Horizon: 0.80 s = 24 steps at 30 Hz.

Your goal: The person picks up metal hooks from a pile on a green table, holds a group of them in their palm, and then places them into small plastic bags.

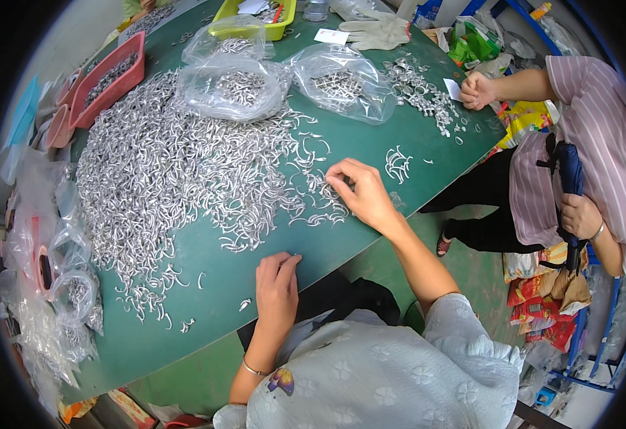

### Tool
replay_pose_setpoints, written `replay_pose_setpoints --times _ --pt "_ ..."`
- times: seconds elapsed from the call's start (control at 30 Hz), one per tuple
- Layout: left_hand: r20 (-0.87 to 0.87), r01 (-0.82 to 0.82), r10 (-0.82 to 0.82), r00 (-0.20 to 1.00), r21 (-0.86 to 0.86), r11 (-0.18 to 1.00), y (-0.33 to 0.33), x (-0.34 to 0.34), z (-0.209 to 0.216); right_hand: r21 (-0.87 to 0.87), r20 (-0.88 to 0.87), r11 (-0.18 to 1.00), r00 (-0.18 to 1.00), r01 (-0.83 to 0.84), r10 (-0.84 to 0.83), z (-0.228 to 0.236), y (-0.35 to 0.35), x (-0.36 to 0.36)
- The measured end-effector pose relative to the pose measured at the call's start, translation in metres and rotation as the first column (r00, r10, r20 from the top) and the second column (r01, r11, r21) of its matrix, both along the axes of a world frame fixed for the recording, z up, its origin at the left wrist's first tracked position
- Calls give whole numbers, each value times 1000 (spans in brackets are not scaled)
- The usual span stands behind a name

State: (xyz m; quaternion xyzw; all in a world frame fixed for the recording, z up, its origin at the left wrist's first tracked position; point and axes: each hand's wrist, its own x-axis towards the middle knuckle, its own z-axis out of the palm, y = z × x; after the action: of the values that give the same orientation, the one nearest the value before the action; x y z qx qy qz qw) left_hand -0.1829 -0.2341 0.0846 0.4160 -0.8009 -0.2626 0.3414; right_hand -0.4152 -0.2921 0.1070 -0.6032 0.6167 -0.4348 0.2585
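Observation:
A wide heap of small curved silver metal pieces [184, 164] covers much of the green table [220, 314]. At the heap's right edge is my right hand [363, 191], its thumb and fingers bent together over a few loose pieces; what they pinch is hidden. My left hand [277, 286] rests by the table's near edge with fingers curled and tips together. A tiny pale spot shows at those fingertips, too small to name. Close to the left hand lies one loose metal piece [245, 304]. A small separate group of curved pieces [398, 164] lies right of my right hand.
Clear plastic bags [238, 89] of metal parts stand behind the heap, near a yellow-green basket [277, 30] and a glove [376, 32]. A red tray [116, 79] is at far left. A co-worker in a striped shirt [592, 121] stands at right, one hand near more parts [427, 96].

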Motion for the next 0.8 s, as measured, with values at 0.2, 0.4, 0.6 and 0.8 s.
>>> replay_pose_setpoints --times 0.2,0.4,0.6,0.8 --pt "33 -37 39 999 -31 999 2 2 1 -109 115 994 993 -9 22 3 17 10" --pt "7 -32 32 999 5 999 3 6 -4 -135 -199 953 950 -271 242 -10 38 32" --pt "26 -94 94 995 12 995 6 7 4 -118 -221 980 967 -158 129 0 49 15" --pt "142 -185 176 974 57 981 6 4 2 -119 -500 966 855 -228 140 -8 46 40"
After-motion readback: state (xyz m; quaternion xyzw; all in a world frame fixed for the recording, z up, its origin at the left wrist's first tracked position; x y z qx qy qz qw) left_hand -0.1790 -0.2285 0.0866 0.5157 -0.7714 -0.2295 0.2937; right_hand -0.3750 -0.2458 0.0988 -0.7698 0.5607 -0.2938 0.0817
